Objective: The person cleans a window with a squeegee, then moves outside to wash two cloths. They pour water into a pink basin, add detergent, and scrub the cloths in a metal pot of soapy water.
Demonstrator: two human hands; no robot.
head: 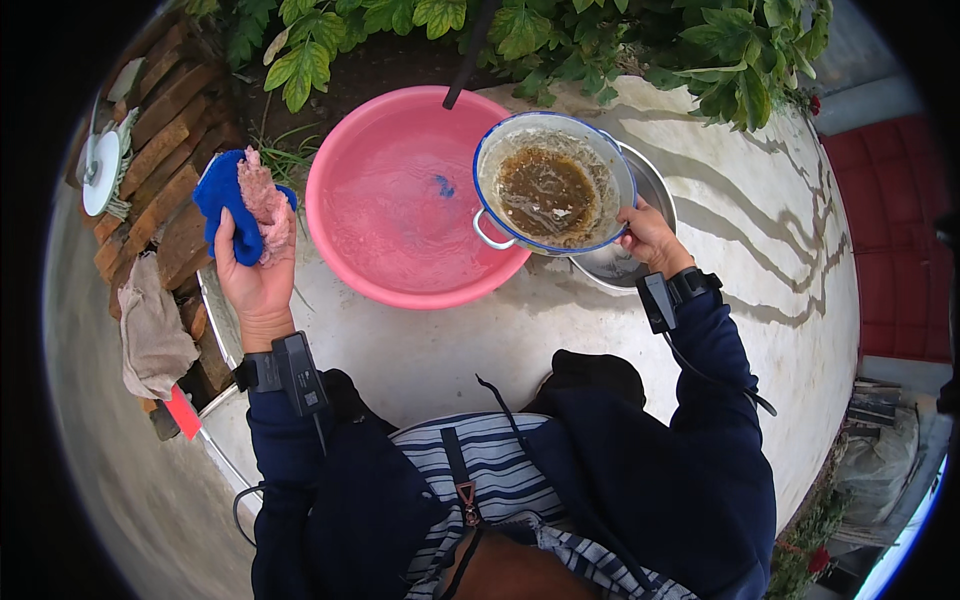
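My left hand [259,277] holds a blue cloth [229,199] bunched together with a fluffy pink cloth [268,202], left of a pink plastic basin [322,247]. The basin holds water, with a small blue patch visible in it. My right hand [651,234] grips the right side of a white enamel pot [615,154] with a blue rim. Murky brown liquid with bits lies in the pot, and grime coats its inner wall. The pot is over the basin's right edge and partly hides a metal bowl [664,180] behind it.
Stacked bricks [161,150] stand at the left, with a white disc-shaped object [103,172] and a beige cloth [154,330] on them. A dark hose or rod [469,64] reaches down to the basin's far rim. Leafy plants [525,34] border the concrete, which has wet streaks on the right.
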